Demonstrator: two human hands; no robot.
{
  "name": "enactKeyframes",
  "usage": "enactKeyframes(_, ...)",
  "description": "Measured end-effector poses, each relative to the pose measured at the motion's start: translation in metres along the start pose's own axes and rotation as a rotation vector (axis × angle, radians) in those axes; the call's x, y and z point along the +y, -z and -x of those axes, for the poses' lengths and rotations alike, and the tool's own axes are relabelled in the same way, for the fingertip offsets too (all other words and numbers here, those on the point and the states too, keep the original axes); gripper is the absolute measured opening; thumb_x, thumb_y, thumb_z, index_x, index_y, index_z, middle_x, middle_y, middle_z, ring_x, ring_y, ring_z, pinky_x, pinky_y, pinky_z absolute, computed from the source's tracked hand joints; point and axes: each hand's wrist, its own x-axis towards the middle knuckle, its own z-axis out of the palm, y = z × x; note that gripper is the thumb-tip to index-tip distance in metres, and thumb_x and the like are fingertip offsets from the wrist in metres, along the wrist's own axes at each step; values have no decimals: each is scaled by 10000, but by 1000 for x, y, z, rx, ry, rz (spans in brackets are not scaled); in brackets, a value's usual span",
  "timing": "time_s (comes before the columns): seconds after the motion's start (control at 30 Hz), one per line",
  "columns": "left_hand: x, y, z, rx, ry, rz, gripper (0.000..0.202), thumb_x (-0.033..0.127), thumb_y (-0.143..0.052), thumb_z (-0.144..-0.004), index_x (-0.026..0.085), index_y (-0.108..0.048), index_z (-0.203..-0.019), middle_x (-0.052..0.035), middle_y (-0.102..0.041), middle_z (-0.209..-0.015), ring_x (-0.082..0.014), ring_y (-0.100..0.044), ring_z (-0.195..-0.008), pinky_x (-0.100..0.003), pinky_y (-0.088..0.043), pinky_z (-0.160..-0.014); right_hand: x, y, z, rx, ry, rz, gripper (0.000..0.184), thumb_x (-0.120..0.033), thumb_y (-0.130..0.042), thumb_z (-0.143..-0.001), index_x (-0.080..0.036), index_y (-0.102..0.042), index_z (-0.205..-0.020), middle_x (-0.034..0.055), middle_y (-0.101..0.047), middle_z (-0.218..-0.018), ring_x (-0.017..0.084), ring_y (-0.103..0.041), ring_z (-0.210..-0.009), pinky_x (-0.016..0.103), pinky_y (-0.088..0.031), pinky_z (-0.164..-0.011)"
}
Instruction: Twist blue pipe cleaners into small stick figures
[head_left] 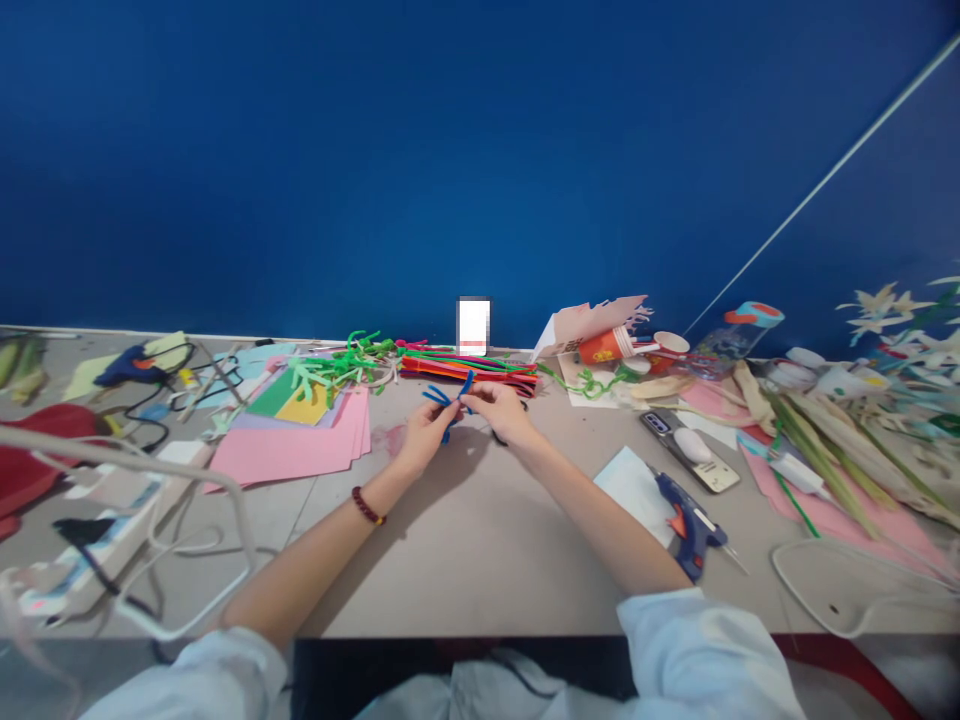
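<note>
My left hand (427,435) and my right hand (499,412) meet above the grey tabletop (480,560), pinching a twisted blue pipe cleaner (450,400) between their fingers. Its loose ends stick out upward and to the left. A red bead bracelet (367,505) circles my left wrist. Nearest my hands at the back lies a bundle of red, orange and green pipe cleaners (469,372). A stack of pink paper (285,450) lies to the left of my left hand.
A blue glue gun (690,525) and a phone (690,450) lie to the right, beyond them paper flowers (885,310) and pink sheets. Green pipe cleaners (337,365) and an orange paper cup (607,347) stand at the back. A white cable (150,460) crosses the left side, against a blue wall (480,150).
</note>
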Motion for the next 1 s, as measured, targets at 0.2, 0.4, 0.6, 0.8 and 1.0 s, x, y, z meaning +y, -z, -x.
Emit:
enactKeyframes(0.2,10,4,-3,-147,240,278,198,312,-735,-618,142,-635,-626,-20,-625,-624,-121,-563,-590,-253,-433,-615,-12,10,2,-155,80,36,171,-332,-620,-706,-168,-617,-754,12,-639,-724,138,-582,-690,277,-456,-710)
enactKeyframes(0.4,13,9,-4,-421,341,397,182,290,-675,-669,146,-603,-586,-8,-525,-554,-117,-492,-544,-279,-407,-595,-12,16,-1,-265,57,-22,185,-342,-662,-688,-166,-625,-732,6,-647,-725,134,-594,-705,273,-459,-741)
enactKeyframes(0.6,9,12,-7,-398,423,392,160,295,-689,-678,143,-649,-650,-25,-579,-598,-130,-540,-572,-282,-430,-630,2,8,0,-306,-46,-282,251,-384,-681,-674,-185,-554,-760,-7,-641,-656,152,-612,-592,317,-493,-656)
enactKeyframes(0.8,4,13,-11,-271,386,189,227,352,-705,-692,132,-688,-746,-69,-671,-691,-169,-618,-649,-280,-451,-654,4,15,-6,-161,40,-26,211,-368,-645,-703,-163,-605,-734,7,-639,-714,129,-584,-675,273,-458,-705)
enactKeyframes(1.0,9,14,-10,-408,462,397,166,266,-662,-710,128,-645,-619,-43,-602,-591,-131,-558,-557,-259,-453,-592,4,19,-8,-180,205,186,176,-328,-565,-767,-166,-634,-780,34,-632,-789,150,-566,-739,291,-441,-732)
